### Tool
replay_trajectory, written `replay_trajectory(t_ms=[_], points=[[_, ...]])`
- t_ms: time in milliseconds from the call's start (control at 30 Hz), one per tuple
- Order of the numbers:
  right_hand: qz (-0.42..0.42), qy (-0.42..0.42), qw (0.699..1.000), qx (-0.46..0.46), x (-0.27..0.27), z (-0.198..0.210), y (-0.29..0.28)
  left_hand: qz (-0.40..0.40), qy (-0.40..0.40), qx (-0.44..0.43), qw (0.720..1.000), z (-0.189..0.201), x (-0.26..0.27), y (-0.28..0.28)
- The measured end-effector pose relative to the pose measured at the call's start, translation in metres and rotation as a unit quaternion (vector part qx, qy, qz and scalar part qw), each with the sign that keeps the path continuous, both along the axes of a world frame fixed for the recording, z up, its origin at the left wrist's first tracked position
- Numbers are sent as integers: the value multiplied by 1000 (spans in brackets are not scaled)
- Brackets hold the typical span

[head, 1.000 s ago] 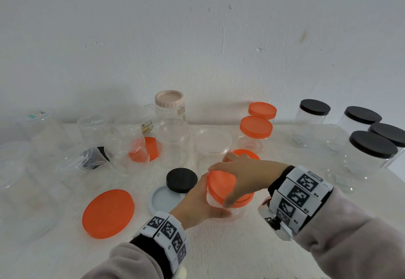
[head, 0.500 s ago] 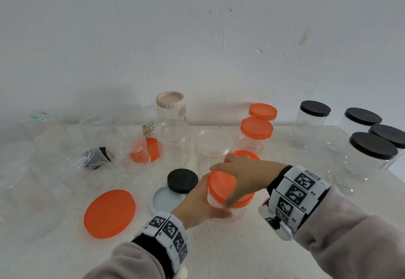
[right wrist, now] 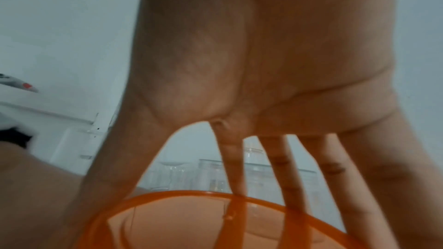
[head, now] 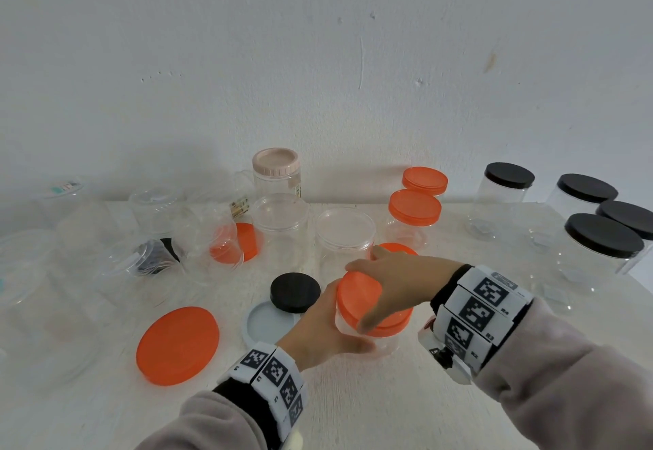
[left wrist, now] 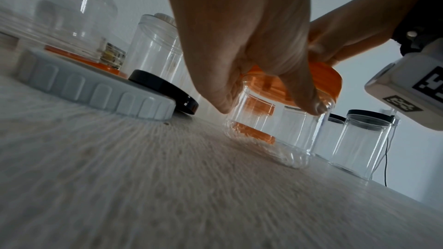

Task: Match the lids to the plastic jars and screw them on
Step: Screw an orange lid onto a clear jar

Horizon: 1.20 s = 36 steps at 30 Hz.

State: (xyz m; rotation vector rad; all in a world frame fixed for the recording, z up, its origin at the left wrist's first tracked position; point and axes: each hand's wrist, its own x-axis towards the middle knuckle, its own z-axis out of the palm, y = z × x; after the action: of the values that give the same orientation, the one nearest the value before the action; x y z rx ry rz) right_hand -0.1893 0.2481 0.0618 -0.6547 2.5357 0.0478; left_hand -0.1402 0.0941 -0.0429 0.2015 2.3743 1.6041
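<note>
Screwing on: left hand [head: 327,326] grips the clear jar [left wrist: 275,130] standing on the table [head: 353,396], right hand [head: 395,280] fingers curled round its orange lid [head: 360,296]; next, likely twist until seated.

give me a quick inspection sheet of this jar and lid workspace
surface: pale table, against a white wall.
job's things: small jar under an orange lid; loose large orange lid, black lid overlapping a grey lid; open jars behind.
clutter: capped black-lidded jars to the right.
grippers: left hand grips the small jar; right hand grips the orange lid from above.
cables: thin black wire by the far table edge.
surroundings: nothing seen.
</note>
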Motion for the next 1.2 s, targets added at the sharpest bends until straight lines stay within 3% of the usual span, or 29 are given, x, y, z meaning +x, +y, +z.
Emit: replay_trajectory(t_ms=[100,267,567,767,1200], points=[[-13,4,1000,6,-1,-2,-2,-1,-1,10,1000,-2,-1,0],[41,-35,999,4,-2,6,-4,1,3,0,1000,-3,-2,-1],[13,36,999,9,0,-9,-10,-6,-3,11,1000,-3,-1,-1],[7,-10,1000,11,1,-7,3,-2,1,7,1000,-7,-3,-1],[-43,109,991,-66,25,-42,12,-8,-10,7,1000,-7,-3,-2]])
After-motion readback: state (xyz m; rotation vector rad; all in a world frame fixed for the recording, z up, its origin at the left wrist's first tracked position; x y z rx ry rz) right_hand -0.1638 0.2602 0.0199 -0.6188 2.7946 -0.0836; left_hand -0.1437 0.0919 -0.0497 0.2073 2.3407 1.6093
